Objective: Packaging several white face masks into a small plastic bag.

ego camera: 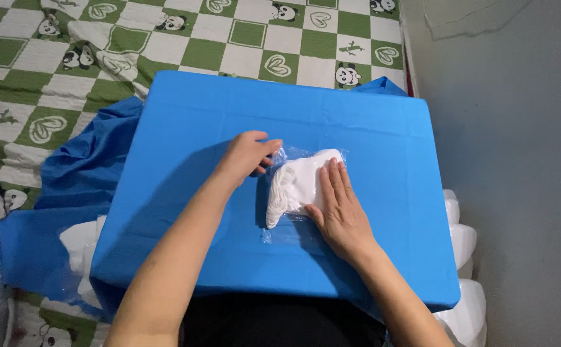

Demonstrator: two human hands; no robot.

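Desk [184, 212] draped in a bright blue cloth [370, 122], standing over a bed [30, 96] with a green-and-white checked panda sheet; grey wall [518, 160] on the right. White folded garment [296, 183] in a clear plastic bag [287, 232] lies mid-desk. Right hand [337, 209] presses flat on it, fingers spread open. Left hand [247, 154] pinches the bag's top edge. White plastic-wrapped bundles [463, 241] beside the desk.

A blue-covered board [184, 212] bears a clear bag [287, 234] holding folded white cloth [293, 186]
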